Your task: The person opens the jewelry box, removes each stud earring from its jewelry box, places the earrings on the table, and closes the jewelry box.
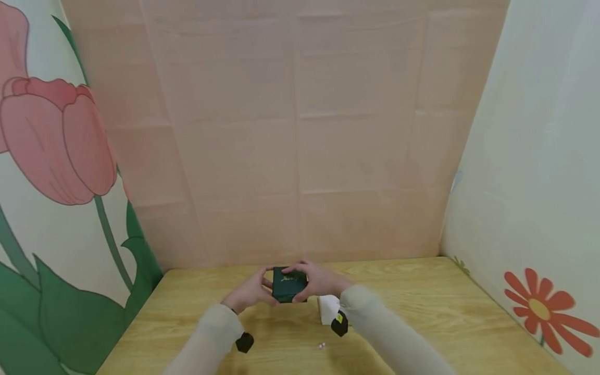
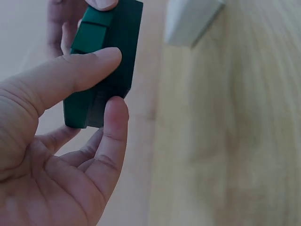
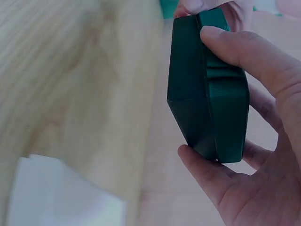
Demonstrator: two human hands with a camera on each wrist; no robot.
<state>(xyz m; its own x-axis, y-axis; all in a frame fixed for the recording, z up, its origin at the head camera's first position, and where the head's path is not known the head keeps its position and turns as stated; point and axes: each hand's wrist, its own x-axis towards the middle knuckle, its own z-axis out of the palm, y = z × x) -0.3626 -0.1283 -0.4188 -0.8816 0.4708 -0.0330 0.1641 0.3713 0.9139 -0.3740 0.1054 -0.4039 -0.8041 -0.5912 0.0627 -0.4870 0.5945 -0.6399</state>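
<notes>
Both hands hold a small dark green jewelry box (image 1: 289, 286) with gold script on its top, over the far part of the table. My left hand (image 1: 253, 290) grips its left side; in the left wrist view the thumb (image 2: 89, 70) lies across the front edge and a fingertip (image 2: 115, 113) presses the underside. My right hand (image 1: 323, 280) grips the right side, its thumb (image 3: 235, 47) along the seam and a finger (image 3: 202, 174) under the lower corner. The lid sits down on the base in the right wrist view. The inside is hidden.
A white box (image 1: 328, 308) stands on the wooden table (image 1: 197, 307) beside the right wrist, partly covered by the sleeve. Tiny pinkish-white pieces (image 1: 321, 345) lie nearer the front. A pink cloth backdrop (image 1: 300, 156) rises behind the table, with flower-painted panels on either side.
</notes>
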